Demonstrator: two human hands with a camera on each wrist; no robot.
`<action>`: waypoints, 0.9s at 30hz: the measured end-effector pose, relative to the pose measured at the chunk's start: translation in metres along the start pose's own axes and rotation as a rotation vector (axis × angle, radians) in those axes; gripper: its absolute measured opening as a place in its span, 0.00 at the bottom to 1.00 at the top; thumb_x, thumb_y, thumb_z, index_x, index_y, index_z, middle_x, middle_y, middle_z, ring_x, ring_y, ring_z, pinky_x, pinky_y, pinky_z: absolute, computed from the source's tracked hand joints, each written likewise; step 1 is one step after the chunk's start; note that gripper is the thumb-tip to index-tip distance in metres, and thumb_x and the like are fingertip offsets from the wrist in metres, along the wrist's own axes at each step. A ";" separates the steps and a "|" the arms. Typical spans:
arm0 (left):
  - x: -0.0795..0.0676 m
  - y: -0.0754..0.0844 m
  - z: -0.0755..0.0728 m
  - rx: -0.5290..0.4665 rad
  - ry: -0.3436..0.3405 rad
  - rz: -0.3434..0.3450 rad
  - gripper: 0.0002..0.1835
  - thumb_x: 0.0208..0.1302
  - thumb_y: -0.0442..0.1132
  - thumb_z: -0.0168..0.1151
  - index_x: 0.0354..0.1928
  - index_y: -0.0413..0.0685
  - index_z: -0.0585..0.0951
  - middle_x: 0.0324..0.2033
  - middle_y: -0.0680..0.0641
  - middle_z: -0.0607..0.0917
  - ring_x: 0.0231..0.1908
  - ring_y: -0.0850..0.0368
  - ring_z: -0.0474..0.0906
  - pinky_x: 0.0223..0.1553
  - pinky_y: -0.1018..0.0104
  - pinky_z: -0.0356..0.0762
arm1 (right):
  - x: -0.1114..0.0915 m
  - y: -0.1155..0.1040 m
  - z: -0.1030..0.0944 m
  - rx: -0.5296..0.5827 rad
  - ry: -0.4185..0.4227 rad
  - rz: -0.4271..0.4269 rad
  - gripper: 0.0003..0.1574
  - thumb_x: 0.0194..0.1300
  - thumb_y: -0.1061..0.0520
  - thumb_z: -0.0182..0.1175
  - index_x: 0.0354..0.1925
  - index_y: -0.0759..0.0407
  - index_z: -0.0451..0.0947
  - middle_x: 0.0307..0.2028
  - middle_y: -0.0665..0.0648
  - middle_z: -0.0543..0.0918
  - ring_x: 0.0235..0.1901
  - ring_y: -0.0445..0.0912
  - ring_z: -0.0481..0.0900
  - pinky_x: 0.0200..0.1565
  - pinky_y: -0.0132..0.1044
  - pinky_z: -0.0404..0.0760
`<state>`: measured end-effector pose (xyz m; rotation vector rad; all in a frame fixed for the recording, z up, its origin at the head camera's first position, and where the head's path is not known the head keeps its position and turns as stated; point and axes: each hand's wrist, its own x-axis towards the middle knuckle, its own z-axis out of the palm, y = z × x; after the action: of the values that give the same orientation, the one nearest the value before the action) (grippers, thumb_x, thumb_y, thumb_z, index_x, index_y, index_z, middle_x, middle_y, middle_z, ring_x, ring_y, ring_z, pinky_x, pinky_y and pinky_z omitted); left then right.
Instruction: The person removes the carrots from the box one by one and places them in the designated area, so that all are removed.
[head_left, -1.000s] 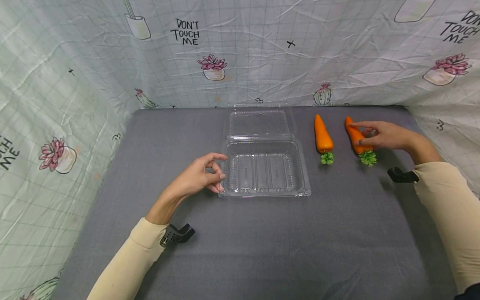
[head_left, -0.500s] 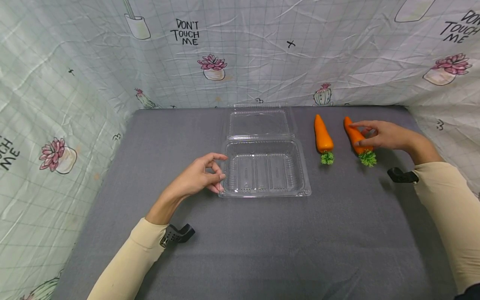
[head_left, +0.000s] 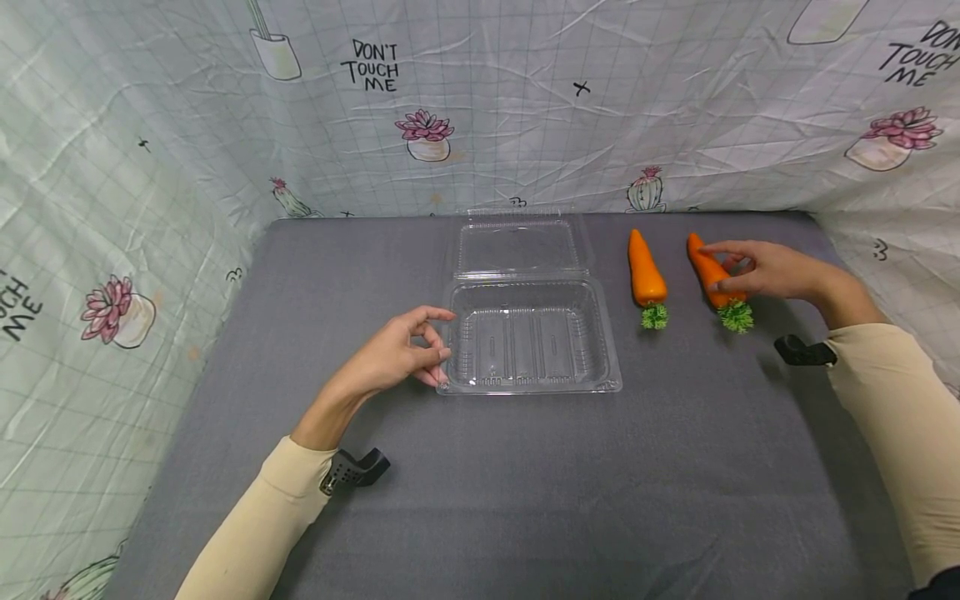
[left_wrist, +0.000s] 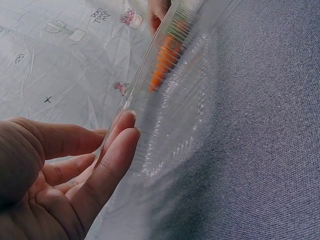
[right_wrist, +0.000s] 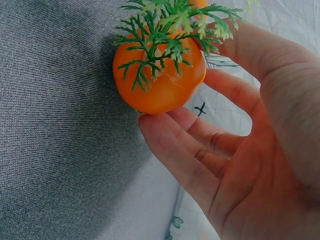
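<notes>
A clear plastic clamshell container [head_left: 528, 388] lies with its hinged lid [head_left: 520, 248] folded back, and its tray looks bare. My left hand [head_left: 390, 352] holds the left rim of the tray, thumb and fingertips at the edge; the left wrist view shows the fingers [left_wrist: 114, 155] against the plastic. To the right, my right hand [head_left: 776, 271] grips an orange carrot [head_left: 703, 267] with a leafy green top [head_left: 736, 317]. In the right wrist view, fingers lie along the side of the carrot [right_wrist: 160, 90], which rests on the cloth. Another carrot [head_left: 647, 271] lies between container and right hand.
Grey cloth [head_left: 525, 483] covers the table. A white printed curtain [head_left: 510, 108] hangs behind and along both sides, close to the right forearm. Black wrist mounts [head_left: 804, 350] stick out below both wrists.
The carrot in my right hand has shifted very slightly to the left. My left hand, the container and the other carrot have stayed where they were.
</notes>
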<state>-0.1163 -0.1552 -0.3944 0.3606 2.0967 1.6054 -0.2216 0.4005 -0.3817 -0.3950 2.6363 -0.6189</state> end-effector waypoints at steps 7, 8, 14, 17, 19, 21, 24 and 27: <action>0.000 -0.001 0.000 -0.007 -0.002 0.004 0.30 0.69 0.25 0.60 0.71 0.36 0.65 0.36 0.37 0.78 0.28 0.44 0.87 0.32 0.50 0.91 | -0.002 -0.003 -0.001 -0.007 0.013 -0.005 0.45 0.70 0.51 0.66 0.76 0.63 0.59 0.60 0.77 0.73 0.55 0.69 0.77 0.46 0.53 0.82; 0.000 -0.001 -0.001 -0.007 -0.001 0.005 0.30 0.69 0.25 0.60 0.71 0.36 0.65 0.36 0.37 0.78 0.28 0.45 0.87 0.32 0.50 0.91 | -0.002 -0.004 -0.001 -0.011 0.017 -0.003 0.45 0.70 0.51 0.66 0.76 0.63 0.59 0.59 0.77 0.74 0.54 0.68 0.78 0.44 0.50 0.82; 0.000 0.000 -0.001 0.006 0.000 0.008 0.30 0.68 0.26 0.61 0.71 0.38 0.66 0.36 0.37 0.79 0.28 0.45 0.87 0.32 0.47 0.90 | -0.002 -0.009 -0.003 -0.036 0.020 0.005 0.45 0.70 0.48 0.67 0.75 0.62 0.61 0.58 0.74 0.78 0.51 0.62 0.81 0.41 0.45 0.82; 0.000 0.001 -0.001 0.013 -0.002 0.008 0.30 0.69 0.26 0.61 0.71 0.38 0.66 0.37 0.36 0.79 0.28 0.45 0.87 0.33 0.43 0.90 | -0.002 -0.010 -0.003 -0.033 0.017 0.009 0.45 0.70 0.47 0.67 0.75 0.62 0.61 0.59 0.75 0.77 0.53 0.65 0.80 0.45 0.52 0.83; 0.000 0.001 -0.002 0.019 -0.002 0.008 0.30 0.69 0.26 0.60 0.71 0.38 0.66 0.37 0.36 0.80 0.29 0.45 0.87 0.34 0.42 0.89 | -0.003 -0.011 -0.003 -0.028 0.016 0.008 0.46 0.70 0.46 0.66 0.75 0.63 0.61 0.60 0.76 0.76 0.55 0.68 0.79 0.47 0.57 0.83; 0.000 0.001 -0.002 0.024 0.000 0.009 0.30 0.69 0.26 0.59 0.71 0.39 0.67 0.37 0.35 0.80 0.29 0.45 0.87 0.34 0.42 0.89 | -0.004 -0.012 -0.002 -0.032 0.018 0.007 0.46 0.70 0.45 0.66 0.75 0.63 0.61 0.60 0.76 0.75 0.56 0.70 0.78 0.48 0.60 0.82; 0.000 0.001 -0.004 0.033 0.005 0.010 0.29 0.69 0.27 0.60 0.71 0.39 0.67 0.38 0.34 0.80 0.29 0.46 0.87 0.34 0.41 0.89 | -0.005 -0.014 -0.002 -0.036 0.025 0.006 0.46 0.69 0.45 0.66 0.75 0.62 0.61 0.60 0.76 0.75 0.57 0.71 0.77 0.49 0.61 0.82; 0.001 0.000 -0.005 0.045 0.013 0.014 0.29 0.69 0.28 0.61 0.71 0.40 0.68 0.38 0.34 0.79 0.29 0.46 0.86 0.34 0.40 0.89 | -0.006 -0.016 -0.002 -0.031 0.029 0.003 0.46 0.69 0.44 0.66 0.75 0.61 0.61 0.61 0.75 0.75 0.57 0.71 0.77 0.50 0.62 0.82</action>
<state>-0.1195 -0.1590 -0.3932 0.3817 2.1470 1.5747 -0.2142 0.3894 -0.3708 -0.3939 2.6765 -0.5878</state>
